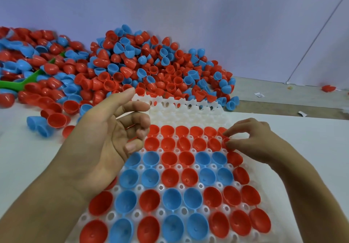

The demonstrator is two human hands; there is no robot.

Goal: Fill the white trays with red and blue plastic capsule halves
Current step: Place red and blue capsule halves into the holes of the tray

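Observation:
A white tray [188, 113] lies in front of me, most of its cups filled with red and blue capsule halves, open side up; its two far rows are bare. My left hand [105, 140] hovers palm-up over the tray's left edge, fingers loosely curled, holding nothing that I can see. My right hand [253, 140] is at the tray's right edge, fingertips pinching a red capsule half [225, 142] in the second filled row from the far end. A big heap of loose red and blue halves [132, 67] lies beyond the tray.
A green plastic scoop [22, 83] lies in the heap at the left. Loose halves [47, 120] are scattered on the white table left of the tray. A purple wall stands behind. A stray red half [328, 88] lies on the floor at right.

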